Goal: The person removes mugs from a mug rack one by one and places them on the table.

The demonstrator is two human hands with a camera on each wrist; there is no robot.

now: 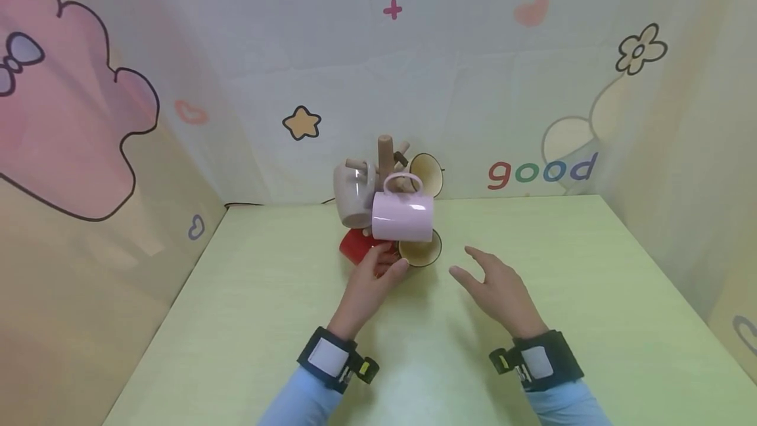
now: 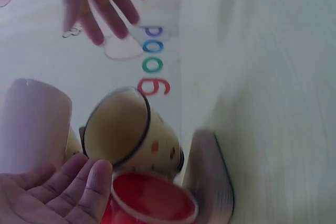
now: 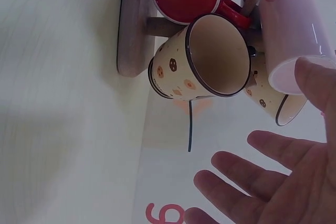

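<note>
Mugs hang on a wooden mug tree (image 1: pixel 385 156). The pink mug (image 1: pixel 403 217) faces me, its handle over a peg. A whitish mug (image 1: pixel 350 196) is at the left, and the red mug (image 1: pixel 355 245) is low. Two cream mugs with dark rims hang at the right: one low (image 3: pixel 176 69), one high (image 1: pixel 427 175). My left hand (image 1: pixel 369 288) reaches in front of the red mug, fingers loosely bent; whether it touches is unclear. Right of the lower cream mug, my right hand (image 1: pixel 499 291) hovers with fingers spread, holding nothing.
The mug tree's wooden base (image 3: pixel 132 30) stands on the pale green table (image 1: pixel 236 334), close to the printed cloth backdrop (image 1: pixel 266 91). A thin dark cord (image 1: pixel 244 204) lies along the table's back edge. Both wrists carry black camera straps.
</note>
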